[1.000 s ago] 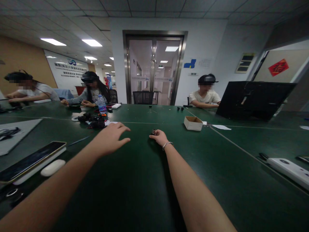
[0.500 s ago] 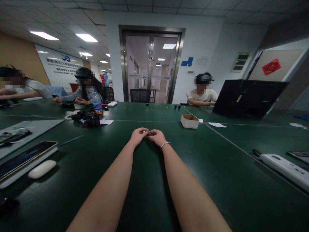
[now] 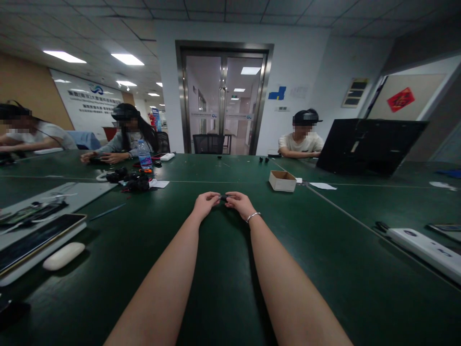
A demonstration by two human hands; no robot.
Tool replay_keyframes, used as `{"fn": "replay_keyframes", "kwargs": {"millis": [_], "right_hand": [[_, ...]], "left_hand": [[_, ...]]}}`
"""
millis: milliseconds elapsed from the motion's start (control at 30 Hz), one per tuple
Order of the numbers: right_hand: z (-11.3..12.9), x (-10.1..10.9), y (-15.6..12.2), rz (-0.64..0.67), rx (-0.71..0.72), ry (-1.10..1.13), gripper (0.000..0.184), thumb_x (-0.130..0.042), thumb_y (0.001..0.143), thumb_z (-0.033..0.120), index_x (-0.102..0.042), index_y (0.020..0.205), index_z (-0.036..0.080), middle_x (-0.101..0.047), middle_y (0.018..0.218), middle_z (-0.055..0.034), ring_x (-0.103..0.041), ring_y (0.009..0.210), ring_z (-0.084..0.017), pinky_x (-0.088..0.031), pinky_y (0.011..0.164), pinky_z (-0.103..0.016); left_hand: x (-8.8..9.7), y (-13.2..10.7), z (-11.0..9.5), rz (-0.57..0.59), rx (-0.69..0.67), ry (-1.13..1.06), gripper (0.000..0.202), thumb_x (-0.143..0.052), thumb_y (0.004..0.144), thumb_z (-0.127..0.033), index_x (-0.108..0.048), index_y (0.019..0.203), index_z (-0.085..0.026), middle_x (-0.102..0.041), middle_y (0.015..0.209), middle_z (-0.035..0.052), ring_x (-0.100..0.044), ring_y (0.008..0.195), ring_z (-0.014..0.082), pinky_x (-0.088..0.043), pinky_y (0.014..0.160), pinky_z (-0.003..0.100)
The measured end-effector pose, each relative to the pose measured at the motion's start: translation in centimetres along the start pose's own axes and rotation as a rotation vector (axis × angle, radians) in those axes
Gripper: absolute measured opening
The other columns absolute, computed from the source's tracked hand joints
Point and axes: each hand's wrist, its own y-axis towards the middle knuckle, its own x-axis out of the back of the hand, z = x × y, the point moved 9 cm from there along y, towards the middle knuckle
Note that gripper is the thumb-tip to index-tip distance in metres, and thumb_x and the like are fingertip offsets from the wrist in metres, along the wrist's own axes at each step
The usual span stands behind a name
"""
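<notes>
Both my arms stretch forward over the dark green table (image 3: 223, 269). My left hand (image 3: 205, 203) and my right hand (image 3: 240, 203) meet at the middle of the table, fingers pinched together on a small dark part (image 3: 224, 197) held between them. The part is too small to make out in detail. A thin bracelet sits on my right wrist. A small open cardboard box (image 3: 282, 181) stands to the right, beyond my hands.
A pile of small black parts (image 3: 133, 181) and a water bottle (image 3: 144, 154) lie at the far left. A phone on a white pad (image 3: 34, 242) and a white oval case (image 3: 63, 255) sit near left. A black laptop (image 3: 370, 146) and white device (image 3: 425, 247) are right. Three other people sit around the table.
My left hand came in from the left, where it hovered open, and joined my right hand on the small part. The view shifted slightly.
</notes>
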Motion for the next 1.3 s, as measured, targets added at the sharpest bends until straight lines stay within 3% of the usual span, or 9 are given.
{"fn": "replay_keyframes", "kwargs": {"millis": [133,367,500,1133,1300], "right_hand": [[0.0,0.0,0.2,-0.023,-0.011,0.025,0.024,-0.067,0.069,0.003,-0.061,0.09,0.013,-0.065,0.076,-0.0027,-0.062,0.056,-0.009,-0.056,0.055,-0.021],[1.2,-1.4,0.2,-0.014,0.062,-0.012,0.027,-0.069,0.066,0.004,-0.064,0.09,0.013,-0.064,0.082,-0.0029,-0.062,0.058,-0.008,-0.057,0.061,-0.024],[0.8,-1.5,0.0,0.005,0.052,-0.001,0.028,-0.071,0.064,0.005,-0.064,0.089,0.014,-0.064,0.081,-0.0034,-0.062,0.059,-0.009,-0.058,0.061,-0.024],[0.3,-1.1,-0.4,0.057,0.012,0.066,0.033,-0.073,0.06,0.003,-0.065,0.089,0.015,-0.063,0.088,-0.0034,-0.063,0.066,-0.01,-0.058,0.066,-0.023],[0.0,-1.2,-0.3,0.05,-0.028,0.084,0.029,-0.073,0.061,0.005,-0.064,0.087,0.014,-0.064,0.083,-0.0035,-0.063,0.061,-0.01,-0.057,0.058,-0.022]], "left_hand": [[0.3,0.0,-0.1,-0.042,0.01,0.064,0.02,-0.068,0.07,-0.027,-0.068,0.083,-0.012,-0.067,0.08,0.0067,-0.061,0.067,0.0121,-0.053,0.072,0.029],[2.1,0.5,-0.7,-0.149,-0.092,0.227,0.029,-0.058,0.075,-0.04,-0.066,0.084,-0.013,-0.063,0.068,0.0037,-0.055,0.058,0.0112,-0.044,0.056,0.022],[2.6,0.6,-0.4,-0.19,-0.091,0.216,0.032,-0.061,0.072,-0.043,-0.062,0.082,-0.012,-0.063,0.065,0.0044,-0.055,0.055,0.0117,-0.042,0.053,0.023],[2.4,-0.3,-0.5,-0.178,0.052,0.372,0.039,-0.056,0.074,-0.052,-0.059,0.064,-0.014,-0.062,0.056,0.0052,-0.053,0.046,0.0119,-0.04,0.046,0.022],[2.1,-0.2,-0.9,-0.182,-0.017,0.365,0.033,-0.057,0.074,-0.047,-0.055,0.063,-0.016,-0.058,0.053,0.002,-0.052,0.047,0.0119,-0.039,0.047,0.022]]}}
